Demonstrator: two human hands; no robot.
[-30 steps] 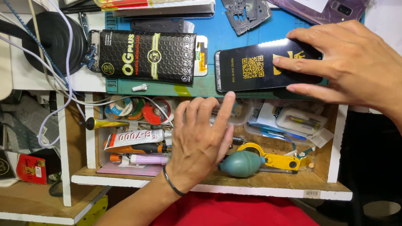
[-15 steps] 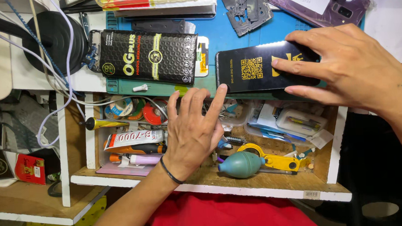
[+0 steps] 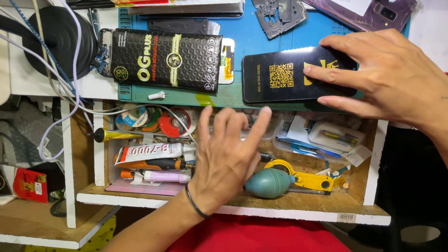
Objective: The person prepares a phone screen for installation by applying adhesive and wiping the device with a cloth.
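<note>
My right hand [image 3: 385,76] rests its fingers on a black phone [image 3: 288,76] that lies flat on the blue-green work mat [image 3: 250,37]; the phone carries a yellow square code label. My left hand [image 3: 225,154] hovers with fingers spread over the open wooden drawer [image 3: 289,207], holding nothing. Beneath and beside it lie a glue tube [image 3: 151,154], a yellow-handled screwdriver [image 3: 109,134], tape rolls [image 3: 152,119] and a green rubber air blower [image 3: 269,183]. A black band circles the left wrist.
A black bubble-wrap pouch [image 3: 167,60] lies on the mat left of the phone. A purple phone back [image 3: 360,4] and a metal frame [image 3: 278,8] sit at the top. White cables [image 3: 63,88] hang at left. A yellow tool [image 3: 303,178] and clear plastic boxes [image 3: 332,135] fill the drawer's right side.
My left hand has shifted slightly left and down within the drawer, fingers still spread. The right hand stays on the black phone.
</note>
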